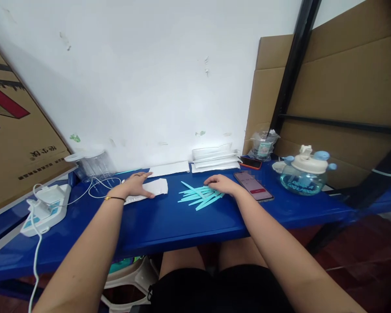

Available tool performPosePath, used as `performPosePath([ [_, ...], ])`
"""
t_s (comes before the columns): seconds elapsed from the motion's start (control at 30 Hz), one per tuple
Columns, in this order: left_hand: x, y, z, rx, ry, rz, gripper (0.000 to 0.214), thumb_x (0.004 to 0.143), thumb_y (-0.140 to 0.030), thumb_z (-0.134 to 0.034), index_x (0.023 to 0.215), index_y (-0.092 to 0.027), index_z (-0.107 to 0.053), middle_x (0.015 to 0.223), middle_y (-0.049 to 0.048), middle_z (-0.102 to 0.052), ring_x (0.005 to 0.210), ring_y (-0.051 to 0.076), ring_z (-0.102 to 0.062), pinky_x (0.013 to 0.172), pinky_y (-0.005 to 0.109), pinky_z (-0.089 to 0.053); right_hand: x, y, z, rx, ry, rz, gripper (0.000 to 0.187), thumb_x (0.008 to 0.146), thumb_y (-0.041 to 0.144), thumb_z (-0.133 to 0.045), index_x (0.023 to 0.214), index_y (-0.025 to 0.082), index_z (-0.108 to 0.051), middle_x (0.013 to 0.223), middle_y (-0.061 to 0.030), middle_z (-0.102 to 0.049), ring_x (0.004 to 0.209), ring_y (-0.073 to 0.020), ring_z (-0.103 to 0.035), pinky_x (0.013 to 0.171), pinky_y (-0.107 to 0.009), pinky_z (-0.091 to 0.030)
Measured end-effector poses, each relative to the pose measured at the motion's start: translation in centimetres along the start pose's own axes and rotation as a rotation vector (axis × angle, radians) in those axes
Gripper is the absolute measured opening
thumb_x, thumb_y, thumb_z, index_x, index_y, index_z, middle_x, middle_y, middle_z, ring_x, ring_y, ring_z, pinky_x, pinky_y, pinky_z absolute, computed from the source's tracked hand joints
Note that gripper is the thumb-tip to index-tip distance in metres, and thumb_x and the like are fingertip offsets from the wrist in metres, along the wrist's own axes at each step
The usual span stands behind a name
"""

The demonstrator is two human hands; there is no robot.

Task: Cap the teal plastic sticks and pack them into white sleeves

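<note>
My left hand lies on a white flat packet at the left of the blue table. Its thumb is spread away from the other fingers, and the hand covers part of the packet. To the right, a loose pile of thin teal sticks with tapered ends lies criss-crossed. The fingers of my right hand are bent together over the pile's upper right side, touching it. What the fingertips pinch there, if anything, is hidden.
Behind are a white flat piece and stacked white packets. A lit phone, an orange-edged phone and a teal bottle stand right. A power strip with cables and a clear plastic container are left.
</note>
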State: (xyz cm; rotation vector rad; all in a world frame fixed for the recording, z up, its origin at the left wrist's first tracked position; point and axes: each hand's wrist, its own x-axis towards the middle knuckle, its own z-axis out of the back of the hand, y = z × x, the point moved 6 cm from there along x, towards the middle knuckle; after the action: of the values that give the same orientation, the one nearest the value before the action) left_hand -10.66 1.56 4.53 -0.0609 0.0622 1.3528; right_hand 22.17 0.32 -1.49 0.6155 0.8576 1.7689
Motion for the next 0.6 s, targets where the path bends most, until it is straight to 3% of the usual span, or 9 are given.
performPosePath([
  [0.1,1.6,-6.5,-0.9,-0.237,-0.028,-0.309,0.061,0.076,-0.054,-0.048,0.129,-0.026,-0.045,0.134,0.0064,-0.044,0.117,0.024,-0.046,0.096,0.032,-0.038,0.1,-0.2,0.6,0.009,-0.02,0.023,0.03,0.073,0.018,-0.053,0.099,0.02,-0.069,0.101,-0.004,-0.068,0.083,-0.0155,-0.062,0.072,-0.022,-0.047],
  [0.17,3.1,-10.2,-1.7,-0.287,-0.059,-0.483,0.046,0.081,-0.041,-0.046,0.124,-0.026,-0.05,0.129,0.0049,-0.048,0.113,0.02,-0.049,0.096,0.03,-0.038,0.2,-0.4,1.0,-0.022,-0.058,0.036,0.029,0.073,0.017,-0.053,0.097,0.019,-0.069,0.098,-0.0049,-0.068,0.083,-0.0154,-0.062,0.074,-0.023,-0.047],
  [0.23,4.7,-12.6,-2.7,-0.276,-0.069,-0.587,0.043,0.081,-0.028,-0.046,0.124,-0.028,-0.051,0.124,0.0038,-0.051,0.112,0.019,-0.048,0.097,0.029,-0.037,0.4,-0.7,1.5,-0.096,-0.122,0.046,0.026,0.074,0.018,-0.054,0.095,0.018,-0.069,0.092,-0.0052,-0.069,0.078,-0.0148,-0.061,0.072,-0.023,-0.046],
  [0.4,6.8,-14.2,-4.0,-0.239,-0.089,-0.69,0.043,0.081,-0.018,-0.046,0.12,-0.032,-0.055,0.116,0.0028,-0.052,0.104,0.017,-0.05,0.093,0.03,-0.04,1.1,-1.0,1.6,-0.226,-0.179,0.085,0.022,0.073,0.016,-0.055,0.088,0.019,-0.07,0.077,-0.0021,-0.067,0.066,-0.0123,-0.057,0.064,-0.023,-0.044],
  [0.5,6.4,-14.7,-3.7,-0.242,-0.163,-0.733,0.052,0.079,-0.013,-0.046,0.126,-0.035,-0.048,0.122,0.0023,-0.047,0.106,0.017,-0.049,0.094,0.03,-0.039,1.4,-0.8,1.4,-0.232,-0.214,0.139,0.025,0.072,0.012,-0.053,0.09,0.02,-0.069,0.081,-0.002,-0.065,0.07,-0.0123,-0.056,0.066,-0.023,-0.043],
  [0.6,5.7,-15.8,-3.6,-0.223,-0.176,-0.786,0.048,0.079,-0.01,-0.045,0.118,-0.035,-0.055,0.125,0.0012,-0.045,0.107,0.017,-0.048,0.093,0.03,-0.039,1.7,-0.2,1.0,-0.254,-0.267,0.224,0.027,0.072,0.009,-0.052,0.093,0.02,-0.066,0.088,-0.0031,-0.062,0.077,-0.0131,-0.055,0.07,-0.023,-0.042],
])
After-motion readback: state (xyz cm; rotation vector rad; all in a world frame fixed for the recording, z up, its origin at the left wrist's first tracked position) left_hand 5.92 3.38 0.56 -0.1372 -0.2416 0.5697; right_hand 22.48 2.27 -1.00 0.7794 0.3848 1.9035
